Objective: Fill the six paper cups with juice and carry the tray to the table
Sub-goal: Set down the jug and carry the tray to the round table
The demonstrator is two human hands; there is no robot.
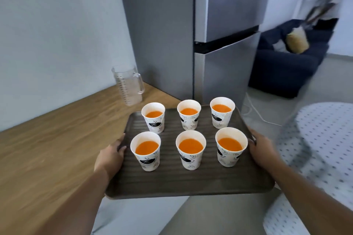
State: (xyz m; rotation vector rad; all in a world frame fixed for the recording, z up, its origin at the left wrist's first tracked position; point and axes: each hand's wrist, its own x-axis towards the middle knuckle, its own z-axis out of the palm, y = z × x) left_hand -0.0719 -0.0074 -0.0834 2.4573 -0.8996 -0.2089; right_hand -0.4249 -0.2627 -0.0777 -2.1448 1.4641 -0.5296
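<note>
From the head camera we look down on a dark brown ridged tray that we carry with both hands, clear of the wooden countertop on our left. Our left hand grips the tray's left edge, thumb on top of the rim and fingers tucked beneath. Our right hand grips the right edge the same way, its fingers hidden under the tray.

Six white paper cups printed with a black coffee motif stand upright on the tray in two rows of three, none touching. The back row holds the back left cup, the back middle cup and the back right cup. The front row holds the front left cup, the front middle cup and the front right cup. Each contains orange juice, filled partway up.

On the countertop, just beyond the tray's far left corner, stands an empty clear plastic measuring jug with a handle on its right. Behind the tray rises a tall silver refrigerator. To the far right we see a dark blue sofa with a yellow cushion, and nearer, at the right edge, a table covered in a white cloth with small blue dots
</note>
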